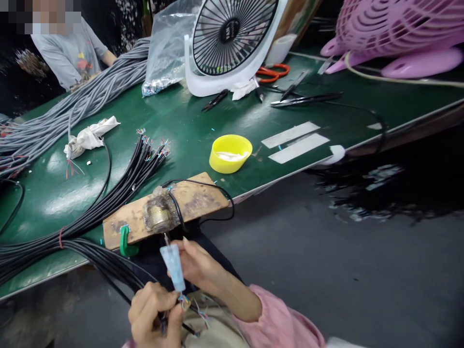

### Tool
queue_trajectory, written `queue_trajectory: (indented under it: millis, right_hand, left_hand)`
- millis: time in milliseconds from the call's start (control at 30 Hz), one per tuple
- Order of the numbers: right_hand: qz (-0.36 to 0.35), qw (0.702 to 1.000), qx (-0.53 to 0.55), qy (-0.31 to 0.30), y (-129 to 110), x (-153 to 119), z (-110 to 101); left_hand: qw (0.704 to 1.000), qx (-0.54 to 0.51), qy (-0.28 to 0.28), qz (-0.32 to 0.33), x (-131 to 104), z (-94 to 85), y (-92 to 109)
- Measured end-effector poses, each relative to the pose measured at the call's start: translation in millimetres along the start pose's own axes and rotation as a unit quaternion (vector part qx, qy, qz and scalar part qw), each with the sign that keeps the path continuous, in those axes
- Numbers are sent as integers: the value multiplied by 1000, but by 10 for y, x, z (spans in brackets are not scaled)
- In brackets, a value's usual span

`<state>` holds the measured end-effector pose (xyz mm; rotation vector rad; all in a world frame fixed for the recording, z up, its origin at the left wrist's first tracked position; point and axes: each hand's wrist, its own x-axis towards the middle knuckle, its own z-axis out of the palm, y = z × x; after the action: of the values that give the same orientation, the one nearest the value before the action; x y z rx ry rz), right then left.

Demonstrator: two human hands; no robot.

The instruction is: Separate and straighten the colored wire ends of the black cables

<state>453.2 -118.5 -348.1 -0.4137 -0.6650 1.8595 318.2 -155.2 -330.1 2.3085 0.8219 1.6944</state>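
Note:
At the bottom of the head view, my left hand [154, 309] is closed, pinching the fine coloured wires [184, 302] at the end of a black cable. A light blue tapered piece [173, 266] sits just above those wires, its thin metal rod pointing up at a glue-covered metal part [159, 212] on a wooden board [203, 198]. Curled behind and beside the blue piece is my right hand [199, 266], with fingertips showing at its left edge. More loose wire ends lie over my lap.
A green clamp [126, 241] sits on the board's edge. Black cables [119, 193] and grey cables [97, 87] cover the table's left. Beyond the board are a yellow bowl [232, 164], white strips [297, 142], orange-handled scissors [271, 73] and two fans. Another person [72, 53] sits opposite.

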Motion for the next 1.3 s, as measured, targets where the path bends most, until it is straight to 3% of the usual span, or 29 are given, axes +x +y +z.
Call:
queue_trajectory:
  millis: [267,467,533,633,700,833,900,967,1133,1200,1300]
  right_hand:
    - [-69,992,-98,-46,9,-386,-118]
    - [-146,970,-159,-115,-6,-497,-60]
    - [-166,954,-204,-146,-14,-494,-1]
    - [-168,916,-304,-202,27,-483,99]
    - [-158,891,-356,-231,133,-462,130]
    - [-177,878,-371,-246,502,-364,49]
    - [-170,888,-367,-218,660,-303,-21]
    - [-135,902,-361,-196,734,-257,-71]
    - [-92,922,-353,-130,553,-328,-30]
    - [-117,913,-379,-94,402,-412,41]
    - [-214,871,-442,2,191,-513,137]
  left_hand:
    - [998,39,-17,39,85,-30,61]
    - [990,-6,-120,68,56,-195,-30]
    - [992,-47,-93,72,18,-246,-57]
    - [992,-118,-9,35,-27,-308,-43]
    - [991,-130,-3,3,-19,-352,0]
    - [987,-86,-131,21,123,-424,75]
    - [976,-89,-198,16,205,-434,49]
    - [971,-69,-230,14,239,-425,-29]
    - [985,42,-159,58,119,-374,-227]
    - [985,76,-143,58,74,-363,-238]
    - [984,100,-135,63,68,-352,-209]
